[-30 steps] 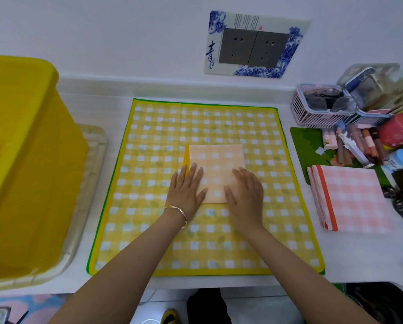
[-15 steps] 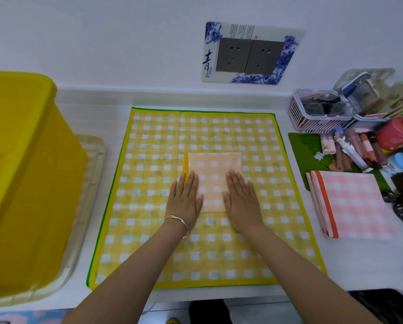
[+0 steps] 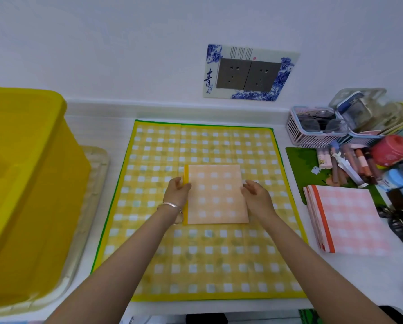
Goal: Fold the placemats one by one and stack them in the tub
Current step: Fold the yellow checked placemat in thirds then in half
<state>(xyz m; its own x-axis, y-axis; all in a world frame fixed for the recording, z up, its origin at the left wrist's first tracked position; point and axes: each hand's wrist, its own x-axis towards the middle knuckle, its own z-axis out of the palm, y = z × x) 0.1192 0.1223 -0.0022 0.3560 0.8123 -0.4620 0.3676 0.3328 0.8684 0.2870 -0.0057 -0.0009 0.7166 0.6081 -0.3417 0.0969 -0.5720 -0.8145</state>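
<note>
Both hands, left hand [image 3: 177,192] and right hand [image 3: 257,198], curled at the two side edges of the small folded peach placemat [image 3: 216,194], each grip half closed on an edge, fingers tucked at the sides. Flat and square, soft-looking with pale checks, lying in the middle of a big yellow checked mat [image 3: 195,230] with green trim, spread on a smooth white table [image 3: 359,277] against a plain white wall. Off to the left a shiny yellow plastic tub [image 3: 25,195], off to the right a stack of folded pink checked placemats [image 3: 350,220].
</note>
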